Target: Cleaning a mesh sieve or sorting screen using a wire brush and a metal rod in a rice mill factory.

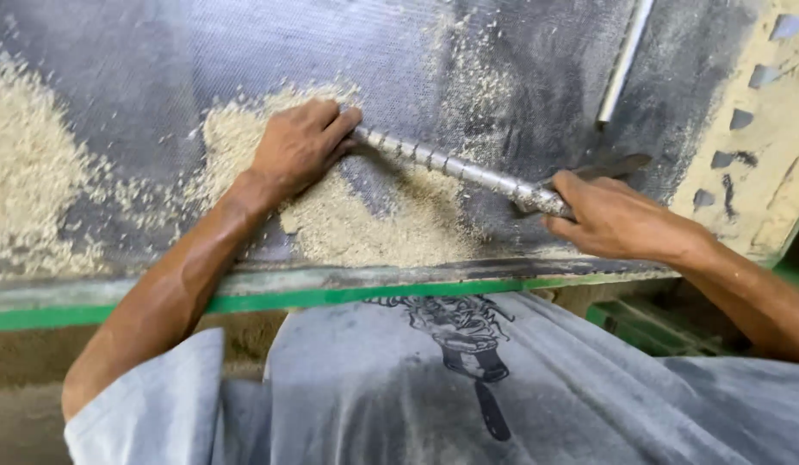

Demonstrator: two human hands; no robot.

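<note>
The person leans over a dark mesh screen [158, 69] dusted with pale grain husks [348, 215]. A ridged metal rod [451, 165] lies across the screen, running from about ten o'clock down to four o'clock, and both hands are on it. The left hand [298, 145] sits at the rod's upper end, at ten o'clock from the middle of the view, fingers curled over the tip and palm pressed flat into the husks. The right hand [613, 217], out at three o'clock, is wrapped firmly round the rod's lower end, thumb on top. Something thin and dark, perhaps a flat blade [610, 164], pokes out past that hand; I can't make it out well.

A thick drift of husks lies just under the rod, with another heap [29, 172] off at nine o'clock. A pale metal bar [623, 60] slants at one o'clock. The screen's green-edged frame [331, 293] runs along at six o'clock, touching the person's grey shirt [434, 379].
</note>
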